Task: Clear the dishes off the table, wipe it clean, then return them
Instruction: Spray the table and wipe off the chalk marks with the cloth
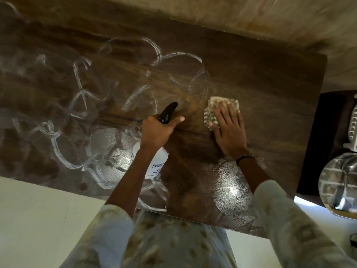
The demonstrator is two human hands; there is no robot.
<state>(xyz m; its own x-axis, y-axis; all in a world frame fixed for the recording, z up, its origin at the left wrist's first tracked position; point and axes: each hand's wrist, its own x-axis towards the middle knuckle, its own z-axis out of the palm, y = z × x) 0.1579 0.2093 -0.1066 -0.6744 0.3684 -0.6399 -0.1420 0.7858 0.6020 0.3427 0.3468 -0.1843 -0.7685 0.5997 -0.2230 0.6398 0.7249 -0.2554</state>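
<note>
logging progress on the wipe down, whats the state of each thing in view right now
table: cleared of dishes, wet streaks left of the cloth
cloth: flat on table under right hand
spray bottle: held above table, nozzle forward
left hand: grips bottle
right hand: presses cloth, fingers straight

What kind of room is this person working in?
Probably a home dining or kitchen area. A dark wooden table is being wiped with a cloth and a spray bottle, and a shiny steel plate sits on a surface to the right.
</note>
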